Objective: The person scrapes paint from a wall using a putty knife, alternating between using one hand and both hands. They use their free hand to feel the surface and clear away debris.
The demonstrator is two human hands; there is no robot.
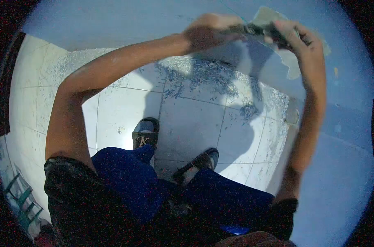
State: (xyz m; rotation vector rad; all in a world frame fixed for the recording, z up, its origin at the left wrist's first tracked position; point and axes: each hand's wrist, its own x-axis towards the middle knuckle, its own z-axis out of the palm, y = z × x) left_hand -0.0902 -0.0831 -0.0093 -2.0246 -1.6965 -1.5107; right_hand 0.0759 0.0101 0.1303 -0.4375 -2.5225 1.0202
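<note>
My left hand (209, 32) and my right hand (304, 39) are raised in front of the blue wall, both with fingers curled. Between them runs a dark, narrow hand tool (256, 29), gripped at either end. Its exact kind is blurred and partly hidden by my fingers. Just behind the tool, a pale bare patch (267, 15) with a ragged edge shows in the wall's coating. Another pale patch (291, 64) lies below my right hand.
Many curled flakes (195, 76) litter the white tiled floor (191, 123) along the wall's foot. My sandalled feet stand on the tiles. The blue wall (343, 177) continues down my right side. A green frame-like object (24, 199) is at the lower left.
</note>
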